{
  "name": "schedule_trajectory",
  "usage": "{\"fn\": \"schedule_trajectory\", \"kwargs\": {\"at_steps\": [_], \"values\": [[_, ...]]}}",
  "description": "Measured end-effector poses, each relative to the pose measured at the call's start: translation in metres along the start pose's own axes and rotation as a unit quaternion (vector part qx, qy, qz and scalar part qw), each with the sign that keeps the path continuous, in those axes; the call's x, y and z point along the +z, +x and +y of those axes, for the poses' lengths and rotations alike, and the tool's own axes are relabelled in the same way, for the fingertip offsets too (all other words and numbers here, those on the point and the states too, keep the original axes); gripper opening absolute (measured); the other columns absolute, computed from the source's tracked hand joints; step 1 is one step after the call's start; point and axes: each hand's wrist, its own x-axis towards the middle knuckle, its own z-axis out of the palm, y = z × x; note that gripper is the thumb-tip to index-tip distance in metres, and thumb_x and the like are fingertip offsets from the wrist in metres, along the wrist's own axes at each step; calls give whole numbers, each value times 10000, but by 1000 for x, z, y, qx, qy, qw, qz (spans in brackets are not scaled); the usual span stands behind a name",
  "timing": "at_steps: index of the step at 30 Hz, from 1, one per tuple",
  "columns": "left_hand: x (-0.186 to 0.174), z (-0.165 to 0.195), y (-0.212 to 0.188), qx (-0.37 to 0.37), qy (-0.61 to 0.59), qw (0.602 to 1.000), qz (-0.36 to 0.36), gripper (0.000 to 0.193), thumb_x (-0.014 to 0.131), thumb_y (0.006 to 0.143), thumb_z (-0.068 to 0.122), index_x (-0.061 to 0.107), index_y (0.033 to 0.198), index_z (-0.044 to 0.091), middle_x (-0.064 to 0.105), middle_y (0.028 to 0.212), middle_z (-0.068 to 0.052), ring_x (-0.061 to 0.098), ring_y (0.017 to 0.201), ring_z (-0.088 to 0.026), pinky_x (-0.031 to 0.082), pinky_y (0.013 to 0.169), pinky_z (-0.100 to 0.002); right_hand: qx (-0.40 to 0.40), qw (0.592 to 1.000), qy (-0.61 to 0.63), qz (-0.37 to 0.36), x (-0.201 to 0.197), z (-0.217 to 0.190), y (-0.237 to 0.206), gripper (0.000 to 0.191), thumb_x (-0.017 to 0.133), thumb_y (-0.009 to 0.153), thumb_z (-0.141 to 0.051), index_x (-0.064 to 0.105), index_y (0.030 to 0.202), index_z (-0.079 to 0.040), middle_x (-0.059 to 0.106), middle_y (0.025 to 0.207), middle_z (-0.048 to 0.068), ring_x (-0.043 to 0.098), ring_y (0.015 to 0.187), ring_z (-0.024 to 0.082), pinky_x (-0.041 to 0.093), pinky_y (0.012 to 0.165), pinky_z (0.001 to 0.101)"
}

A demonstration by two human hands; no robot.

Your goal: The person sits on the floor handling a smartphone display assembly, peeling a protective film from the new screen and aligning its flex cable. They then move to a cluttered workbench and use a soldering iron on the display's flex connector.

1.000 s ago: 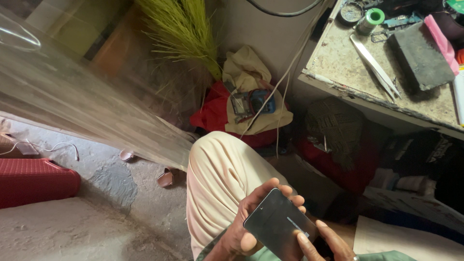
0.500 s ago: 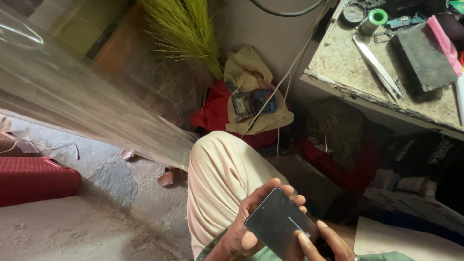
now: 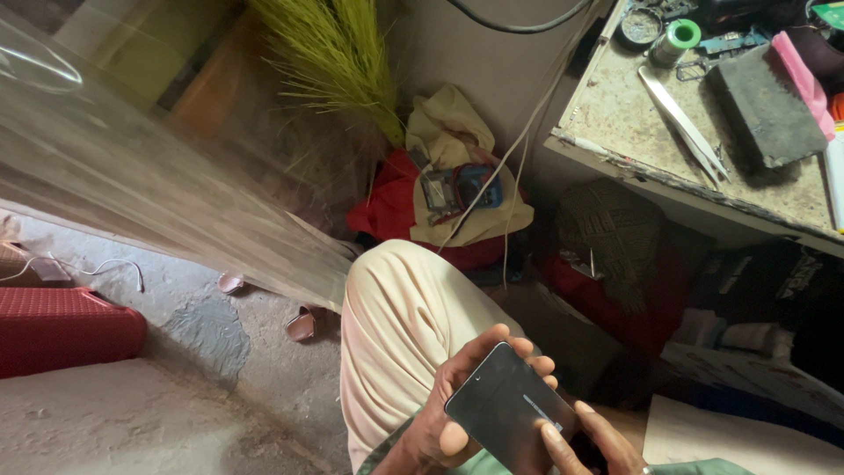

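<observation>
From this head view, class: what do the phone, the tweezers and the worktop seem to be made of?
Phone: probably glass, glossy dark, with a light streak reflected.
Tweezers: likely metal, pale and shiny.
Worktop: perhaps stone or laminate, speckled, matte, grimy; its edge looks chipped.

Worn, stained grey table [image 3: 615, 105]: long metal tweezers [image 3: 684, 123] near its front edge; dark rectangular block [image 3: 767, 105] beside them; green tape roll [image 3: 675, 40] toward the back.

You see a dark phone [image 3: 508, 412], flat and thin, with its screen off, tilted above your knee, low in the view
</observation>
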Motion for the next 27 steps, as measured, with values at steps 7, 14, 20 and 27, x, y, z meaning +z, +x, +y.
{"fn": "schedule_trajectory", "kwargs": {"at_steps": [7,14,20,27], "values": [[5,3,-1,-2,2,1000,4,1082,994,669,297,422,1572,132,532,1525,-91,508,1466,-280,396,1295,-500,-76,991,45,100,4,6,-13,699,848,744,-449,694,1237,23,784,1088,208,772,1060,324,580,994,452],[8,4,-1,0,7,1000,6,1071,995,692,292,418,1579,132,529,1527,-90,504,1469,-285,396,1292,-506,-186,971,27,145,6,9,-12,518,850,763,-264,683,1222,-90,769,1007,146,781,942,270,623,864,386],[4,2,-1,4,-1,1000,-13,1064,982,688,283,423,1582,140,534,1537,-85,513,1471,-281,408,1297,-497,-413,868,-73,264,9,6,-19,412,788,802,-261,696,1184,-137,730,1043,181,742,926,280,621,866,385],[3,3,-2,0,-1,1000,-12,1071,977,665,289,435,1578,149,536,1539,-79,515,1470,-276,413,1291,-486,-108,974,103,173,20,-2,-16,579,866,717,-268,705,1187,30,773,1054,219,773,1017,316,603,948,438]]}}
